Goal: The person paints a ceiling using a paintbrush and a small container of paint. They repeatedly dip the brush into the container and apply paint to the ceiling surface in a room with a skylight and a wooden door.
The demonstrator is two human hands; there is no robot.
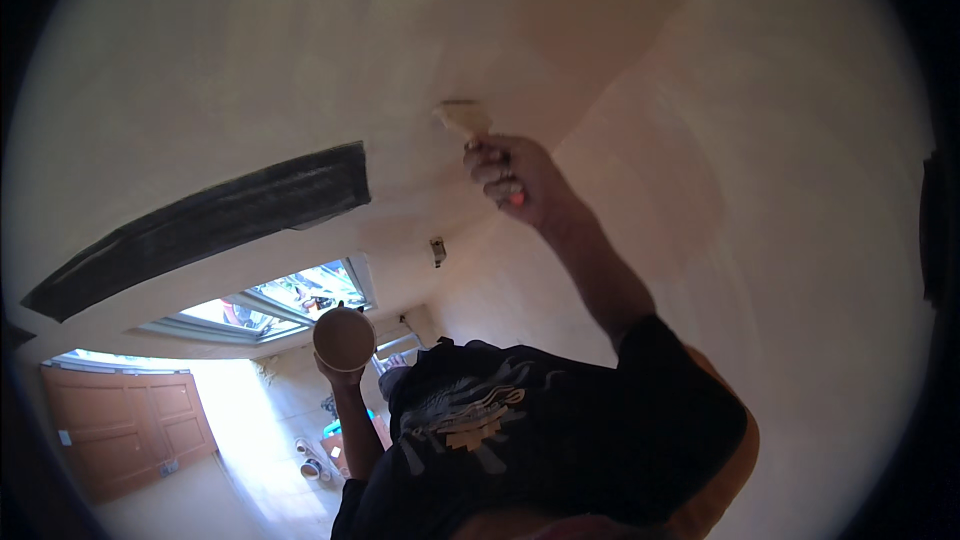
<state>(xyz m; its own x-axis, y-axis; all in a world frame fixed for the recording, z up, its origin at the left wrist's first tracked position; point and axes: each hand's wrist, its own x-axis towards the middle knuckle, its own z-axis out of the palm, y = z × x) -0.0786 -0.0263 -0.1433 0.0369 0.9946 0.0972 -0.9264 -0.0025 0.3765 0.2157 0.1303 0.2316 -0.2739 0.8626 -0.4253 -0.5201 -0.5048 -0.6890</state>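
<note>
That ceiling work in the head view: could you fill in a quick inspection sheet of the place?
Surface: pale plastered ceiling, with one long dark strip.
Job's things: brush pressed to the ceiling; round cup held lower down.
Clutter: small items on the floor, too small to tell.
Grips: right hand shut on the brush handle; left hand shut on the cup.
Cables: nothing seen.
Surroundings: window, wooden door, small wall fitting.

brush handle (492, 162) hidden inside the gripping fist, floor clutter (318, 460) too small to identify — window view (300, 292) blurred
</note>
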